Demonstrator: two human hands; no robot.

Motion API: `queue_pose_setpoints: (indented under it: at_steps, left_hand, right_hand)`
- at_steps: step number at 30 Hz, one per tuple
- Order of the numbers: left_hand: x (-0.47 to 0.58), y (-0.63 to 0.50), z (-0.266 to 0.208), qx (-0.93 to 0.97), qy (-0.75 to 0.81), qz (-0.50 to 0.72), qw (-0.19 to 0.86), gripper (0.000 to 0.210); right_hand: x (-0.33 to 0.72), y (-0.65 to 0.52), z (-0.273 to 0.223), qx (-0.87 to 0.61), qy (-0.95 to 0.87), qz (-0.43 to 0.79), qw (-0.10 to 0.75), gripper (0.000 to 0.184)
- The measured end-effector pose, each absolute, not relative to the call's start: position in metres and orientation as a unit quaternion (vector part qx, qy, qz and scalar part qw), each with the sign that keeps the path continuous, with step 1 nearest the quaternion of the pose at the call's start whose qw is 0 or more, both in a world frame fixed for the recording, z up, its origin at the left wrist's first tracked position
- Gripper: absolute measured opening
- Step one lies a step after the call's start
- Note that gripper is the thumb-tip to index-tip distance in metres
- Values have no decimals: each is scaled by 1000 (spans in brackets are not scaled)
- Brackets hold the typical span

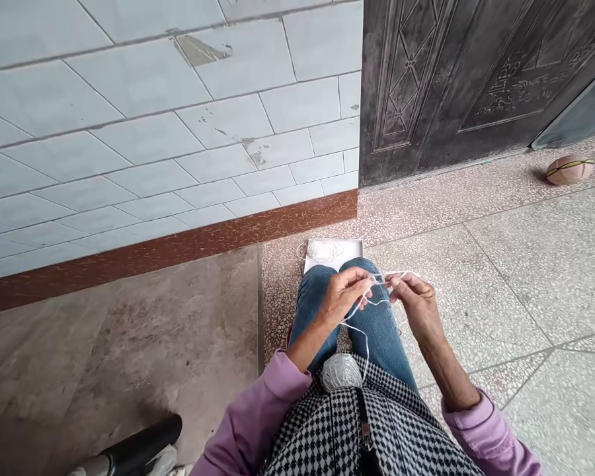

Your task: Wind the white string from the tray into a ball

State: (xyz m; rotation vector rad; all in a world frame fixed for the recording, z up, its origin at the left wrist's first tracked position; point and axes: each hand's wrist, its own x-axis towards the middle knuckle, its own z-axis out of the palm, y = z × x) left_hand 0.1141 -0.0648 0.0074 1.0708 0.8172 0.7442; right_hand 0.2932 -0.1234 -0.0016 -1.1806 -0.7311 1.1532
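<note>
Both hands are over my knees, close together, with white yarn [377,303] between them. My left hand [350,291] pinches the yarn at its fingertips, and strands hang below its fingers. Just to the right, my right hand [416,301] is closed, thumb against fingers, on a thin white length that looks like yarn; whether a slim hook lies in it too I cannot tell. One strand runs down to a ball of white yarn [341,372] lying in my lap on the checked apron [337,423].
A shallow white box [350,248] holding more white yarn [322,250] stands on the floor beyond my knees. The tiled wall [178,132] rises ahead, with a dark carved door [426,86] to its right. A ball [570,170] lies far right; a black cylinder [146,439] lower left.
</note>
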Motion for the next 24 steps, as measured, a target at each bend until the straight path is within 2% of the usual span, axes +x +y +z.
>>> queue_pose_setpoints:
  at_steps: [4, 8, 13, 20, 24]
  left_hand:
    - [111, -57, 9, 268, 369, 382, 804, 28]
    - [102, -49, 5, 154, 301, 397, 853, 27]
    - [96, -49, -7, 257, 294, 348, 852, 36]
    - [90, -63, -12, 398, 268, 170, 861, 57]
    - [80, -65, -11, 397, 289, 196, 849, 55]
  right_hand:
    - [304, -120, 5, -388, -215, 610, 657, 32]
    - [329, -127, 9, -377, -196, 629, 651, 23]
    - [374, -134, 19, -415, -207, 575, 674, 28]
    - [409, -94, 16, -490, -257, 516, 655, 30]
    - [409, -57, 5, -511, -288, 494, 642, 34]
